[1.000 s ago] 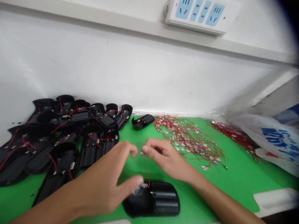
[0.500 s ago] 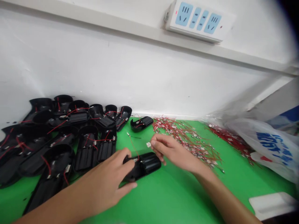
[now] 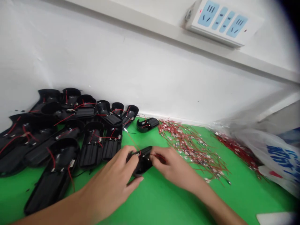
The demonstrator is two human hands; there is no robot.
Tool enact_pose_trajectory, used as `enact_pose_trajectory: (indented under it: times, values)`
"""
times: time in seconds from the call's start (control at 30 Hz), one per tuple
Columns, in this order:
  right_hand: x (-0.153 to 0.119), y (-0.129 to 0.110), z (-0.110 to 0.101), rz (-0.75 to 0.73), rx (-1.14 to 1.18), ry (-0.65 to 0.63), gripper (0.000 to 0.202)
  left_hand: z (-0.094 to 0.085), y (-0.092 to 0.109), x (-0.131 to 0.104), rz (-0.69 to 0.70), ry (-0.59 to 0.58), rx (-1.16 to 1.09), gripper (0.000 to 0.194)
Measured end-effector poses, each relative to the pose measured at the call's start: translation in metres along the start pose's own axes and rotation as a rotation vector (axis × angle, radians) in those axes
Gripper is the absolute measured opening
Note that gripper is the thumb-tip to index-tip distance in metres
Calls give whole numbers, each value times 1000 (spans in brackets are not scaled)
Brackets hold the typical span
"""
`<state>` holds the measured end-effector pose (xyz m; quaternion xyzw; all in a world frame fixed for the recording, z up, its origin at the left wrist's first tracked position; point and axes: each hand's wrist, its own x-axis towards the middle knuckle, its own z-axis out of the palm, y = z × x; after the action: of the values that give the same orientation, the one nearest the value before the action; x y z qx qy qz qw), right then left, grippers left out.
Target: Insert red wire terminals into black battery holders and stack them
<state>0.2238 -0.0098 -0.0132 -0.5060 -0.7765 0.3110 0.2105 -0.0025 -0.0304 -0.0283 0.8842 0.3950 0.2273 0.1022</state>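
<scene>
A black plastic battery housing [image 3: 143, 165] is tilted in the grip of my left hand [image 3: 112, 181], its thumb below and fingers over the near end. A thin red wire [image 3: 132, 139] with a small white connector [image 3: 125, 130] rises from it. My right hand [image 3: 172, 165] is closed in a pinch at the housing's right side. Between its fingers shows a red wire [image 3: 161, 158]; the small metal contact at its tip is hidden by the fingertips and the housing wall.
Several similar black housings [image 3: 92, 150] with red wires crowd the left. One more housing [image 3: 148, 124] lies near the wall. A pile of red wires with metal contacts [image 3: 192, 143] spreads to the right, beside a white plastic bag [image 3: 264, 150]. A power strip [image 3: 225, 23] hangs above.
My right hand has brought its small metal piece down against the housing. The housing, held in my left hand, has turned and tilted. The view has shifted slightly.
</scene>
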Motion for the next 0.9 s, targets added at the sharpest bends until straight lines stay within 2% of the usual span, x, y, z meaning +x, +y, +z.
enact_pose_trajectory:
  times: [0.27,0.57,0.77,0.9]
  values:
    - [-1,1,3,-42,6,-8,19,3,-1,1,10,59,-15,33]
    - [-3,-3,7,-98,-92,-13,22,-3,-1,6,4,55,-115,34]
    - [-7,1,14,-175,-130,77,23,-2,1,6,-20,56,-128,41]
    - [-8,6,22,-242,-127,187,24,-2,2,8,-9,85,-111,48]
